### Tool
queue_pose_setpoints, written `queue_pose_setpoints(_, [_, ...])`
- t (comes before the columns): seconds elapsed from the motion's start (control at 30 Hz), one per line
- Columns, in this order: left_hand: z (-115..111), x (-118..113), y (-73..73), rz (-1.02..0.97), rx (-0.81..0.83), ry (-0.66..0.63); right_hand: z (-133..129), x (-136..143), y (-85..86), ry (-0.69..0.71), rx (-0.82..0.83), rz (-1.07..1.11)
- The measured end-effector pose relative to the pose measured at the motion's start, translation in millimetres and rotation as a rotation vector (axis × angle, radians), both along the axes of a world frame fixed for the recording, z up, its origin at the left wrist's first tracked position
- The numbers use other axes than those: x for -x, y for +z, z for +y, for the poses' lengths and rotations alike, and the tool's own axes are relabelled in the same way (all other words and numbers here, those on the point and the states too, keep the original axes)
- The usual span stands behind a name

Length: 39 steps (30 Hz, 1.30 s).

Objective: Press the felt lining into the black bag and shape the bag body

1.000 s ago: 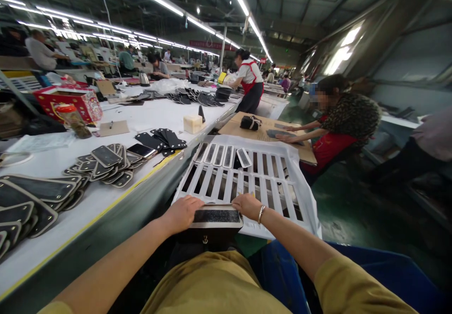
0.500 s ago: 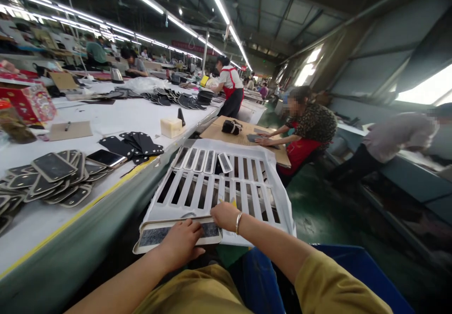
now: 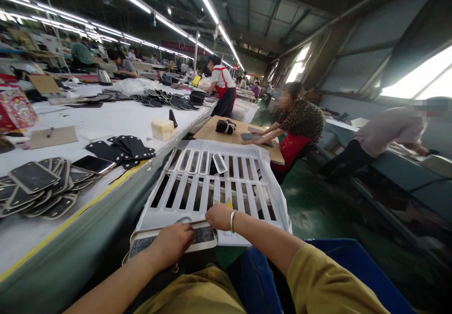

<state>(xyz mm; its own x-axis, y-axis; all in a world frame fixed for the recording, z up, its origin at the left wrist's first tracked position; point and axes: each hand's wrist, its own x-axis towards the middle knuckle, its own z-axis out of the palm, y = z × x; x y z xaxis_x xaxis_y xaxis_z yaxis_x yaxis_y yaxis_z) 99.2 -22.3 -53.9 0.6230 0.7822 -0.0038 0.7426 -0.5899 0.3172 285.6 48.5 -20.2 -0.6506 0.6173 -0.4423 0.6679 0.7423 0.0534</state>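
- While your left hand (image 3: 173,242) lies half-bent over the pale-rimmed panel (image 3: 205,233), its grip is unclear.
- Your right hand (image 3: 219,216) pinches its right corner, fingers closed.
- Panel sits at near edge of white rack (image 3: 240,238).

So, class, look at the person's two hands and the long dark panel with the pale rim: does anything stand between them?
Nothing visible does: the left hand lies across the panel, and the right hand is at its far right corner, though its exact grip is hard to see.
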Motion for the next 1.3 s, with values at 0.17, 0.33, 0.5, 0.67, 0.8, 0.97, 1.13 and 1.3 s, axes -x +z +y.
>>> queue_pose_setpoints(0.17, [31.4,-0.9,7.7,-0.187,0.090,0.095,8.3,-3.5,0.9,0.012,0.042,0.056])
queue_pose_setpoints(0.33, [55.7,-6.8,0.3,-0.154,0.354,0.014,13.1,-10.2,-0.7,0.005,0.112,0.131])
queue_pose_setpoints(0.5, [64.3,-6.1,-2.1,-0.148,0.391,-0.007,14.0,-23.7,3.2,-0.032,0.220,0.210])
queue_pose_setpoints(0.67, [69.3,-7.2,-0.3,-0.119,0.403,-0.006,9.9,-21.1,0.9,-0.068,0.147,0.230])
queue_pose_setpoints(0.8, [69.0,-10.4,2.0,-0.089,0.406,0.001,3.3,-12.2,-4.5,-0.105,0.058,0.171])
queue_pose_setpoints(0.97, [66.3,-13.6,5.1,-0.053,0.412,0.012,0.9,-9.2,-6.2,-0.093,0.045,0.129])
queue_pose_setpoints(1.13, [65.9,-14.7,6.7,-0.021,0.410,0.009,7.2,-11.0,-2.4,-0.017,0.089,0.122])
queue_pose_setpoints(1.3, [66.4,-13.6,4.1,-0.004,0.388,0.013,8.2,-13.7,4.5,0.010,0.126,0.135])
